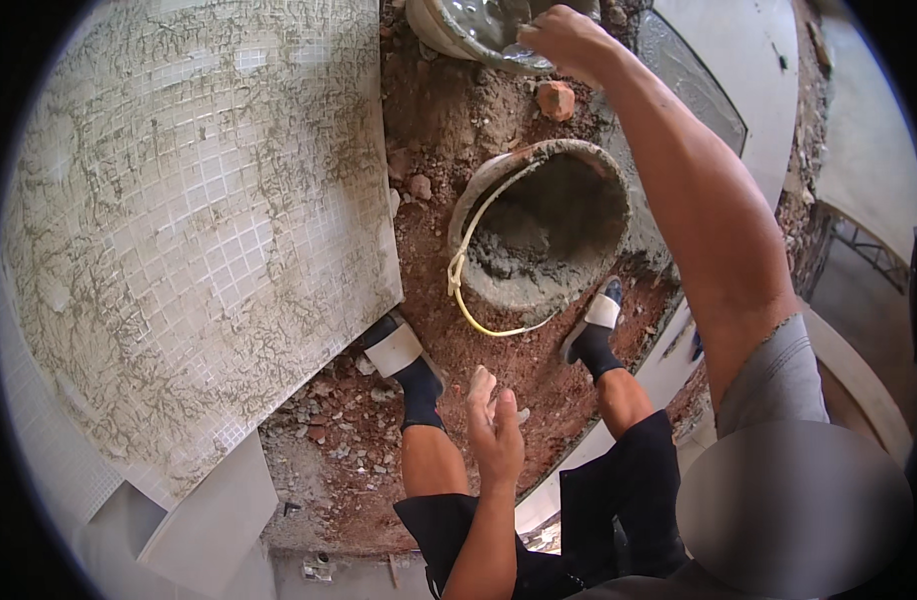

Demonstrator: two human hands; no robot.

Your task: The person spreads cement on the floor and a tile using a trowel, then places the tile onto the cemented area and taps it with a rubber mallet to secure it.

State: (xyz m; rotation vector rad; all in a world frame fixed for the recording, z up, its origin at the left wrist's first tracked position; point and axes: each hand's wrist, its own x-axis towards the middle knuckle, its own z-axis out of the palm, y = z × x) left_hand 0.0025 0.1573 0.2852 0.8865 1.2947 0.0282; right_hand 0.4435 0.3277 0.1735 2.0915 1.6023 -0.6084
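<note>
My right arm stretches to the top of the view, where my right hand [569,42] is at the rim of a bucket of grey, wet liquid [439,30]. Its fingers are curled; whatever may be in them is too unclear to name. Below that stands a second bucket [472,190], crusted with mortar and tilted toward me, with grey mortar [549,225] inside. Its yellowish handle [461,262] hangs over the near side. Nearer my body, my left hand [496,425] hovers above the dirt, fingers apart, holding nothing.
A large tile [209,200], its gridded back streaked with dried mortar, fills the left side. Reddish soil and rubble [429,150] cover the ground, with a brick chunk [556,100] between the buckets. Wet grey mortar coats a panel [679,75] at right. My feet straddle the near bucket.
</note>
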